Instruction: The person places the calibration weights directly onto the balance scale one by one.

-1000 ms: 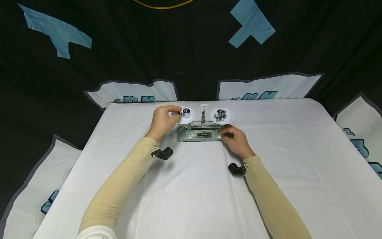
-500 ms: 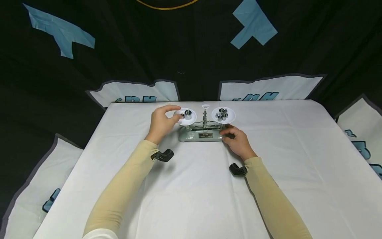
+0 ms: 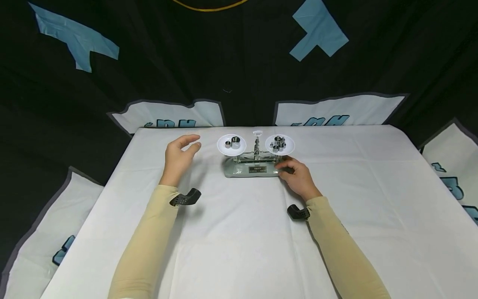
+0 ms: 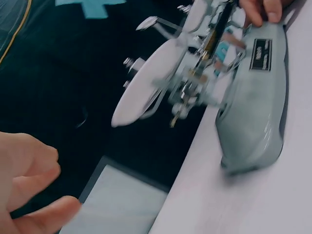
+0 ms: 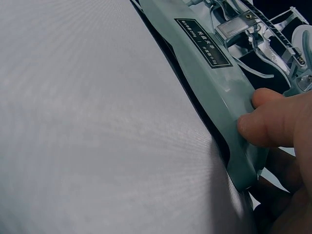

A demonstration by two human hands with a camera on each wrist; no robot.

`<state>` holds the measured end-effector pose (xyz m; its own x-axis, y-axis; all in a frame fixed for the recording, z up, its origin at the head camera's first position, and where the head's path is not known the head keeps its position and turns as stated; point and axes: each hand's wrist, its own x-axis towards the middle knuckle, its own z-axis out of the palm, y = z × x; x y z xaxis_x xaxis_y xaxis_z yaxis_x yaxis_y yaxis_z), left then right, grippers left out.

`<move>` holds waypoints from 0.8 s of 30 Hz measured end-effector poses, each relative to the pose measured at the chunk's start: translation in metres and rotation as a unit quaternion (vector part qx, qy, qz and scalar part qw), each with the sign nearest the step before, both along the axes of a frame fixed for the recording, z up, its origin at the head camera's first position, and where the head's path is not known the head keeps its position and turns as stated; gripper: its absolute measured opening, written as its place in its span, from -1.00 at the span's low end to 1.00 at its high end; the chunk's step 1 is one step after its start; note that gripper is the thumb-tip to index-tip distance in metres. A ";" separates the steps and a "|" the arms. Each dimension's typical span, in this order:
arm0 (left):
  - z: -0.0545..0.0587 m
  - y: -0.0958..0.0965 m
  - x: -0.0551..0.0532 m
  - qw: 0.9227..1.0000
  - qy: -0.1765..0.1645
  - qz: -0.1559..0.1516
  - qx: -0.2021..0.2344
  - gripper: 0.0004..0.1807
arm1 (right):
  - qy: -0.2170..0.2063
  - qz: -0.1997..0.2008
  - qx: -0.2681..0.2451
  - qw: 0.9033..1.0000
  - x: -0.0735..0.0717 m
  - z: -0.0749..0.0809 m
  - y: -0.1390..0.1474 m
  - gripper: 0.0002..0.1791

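A green-grey balance scale (image 3: 239,168) stands near the far edge of the white table, a dark label on its front. Its left white pan (image 3: 222,150) bears two shiny metal weights, a larger one (image 3: 235,143) and a smaller one (image 3: 228,144). Several metal weights (image 3: 277,144) cluster on the right pan (image 3: 291,148). My left hand (image 3: 178,160) hovers left of the scale, thumb and fingers apart, holding nothing. With my right hand (image 3: 296,178) I grip the right end of the scale's base (image 5: 214,87); some of its fingers are partly hidden behind that end.
White cloth covers the table (image 3: 231,249). A black curtain (image 3: 168,54) with blue patches hangs beyond the far edge. Black wrist mounts sit on the left wrist (image 3: 185,197) and the right wrist (image 3: 298,212).
My left hand has drawn away leftward from the left pan, leaving the smaller weight there beside the larger one. My right hand stays at the base.
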<state>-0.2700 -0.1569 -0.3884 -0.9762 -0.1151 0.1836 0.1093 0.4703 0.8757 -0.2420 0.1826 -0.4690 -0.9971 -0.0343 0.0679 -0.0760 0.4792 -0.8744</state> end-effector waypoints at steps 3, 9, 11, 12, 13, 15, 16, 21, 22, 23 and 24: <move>0.001 -0.013 0.006 0.999 -0.037 -0.007 -0.032 -0.59 | 0.000 -0.002 0.007 1.000 0.001 -0.001 0.001 -0.79; 0.010 -0.025 0.019 0.979 -0.105 -0.053 -0.164 -0.40 | -0.003 -0.001 0.006 1.000 0.004 0.000 0.003 -0.79; 0.013 -0.025 0.022 0.971 -0.099 -0.067 -0.208 -0.36 | -0.002 0.000 0.002 1.000 0.004 0.000 0.004 -0.79; 0.014 -0.024 0.023 0.967 -0.097 -0.071 -0.226 -0.34 | -0.001 -0.001 -0.002 1.000 0.004 0.000 0.004 -0.79; 0.015 -0.023 0.024 0.963 -0.094 -0.074 -0.242 -0.32 | 0.003 0.000 -0.003 1.000 0.003 -0.001 0.003 -0.79; 0.015 -0.021 0.025 0.956 -0.091 -0.076 -0.268 -0.30 | 0.008 0.002 0.000 1.000 0.002 -0.001 0.002 -0.80; 0.015 -0.021 0.026 0.953 -0.097 -0.077 -0.276 -0.28 | 0.011 0.003 0.000 1.000 0.001 -0.002 0.002 -0.80; 0.012 -0.018 0.025 0.948 -0.118 -0.084 -0.285 -0.22 | 0.018 0.005 0.007 1.000 0.000 0.000 0.002 -0.80; 0.011 -0.018 0.024 0.948 -0.120 -0.085 -0.284 -0.21 | 0.017 0.005 0.008 1.000 0.000 0.001 0.002 -0.79; 0.010 -0.017 0.024 0.948 -0.121 -0.086 -0.281 -0.21 | 0.014 0.006 0.008 1.000 0.000 0.002 0.002 -0.79; 0.009 -0.017 0.024 0.948 -0.123 -0.087 -0.281 -0.21 | 0.012 0.007 0.009 1.000 0.000 0.003 0.003 -0.78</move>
<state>-0.2460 -0.1741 -0.3794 -0.9926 0.1010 -0.0671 0.0539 0.8632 0.5019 -0.2418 0.1856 -0.4664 -0.9946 -0.0506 0.0901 -0.1033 0.4942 -0.8632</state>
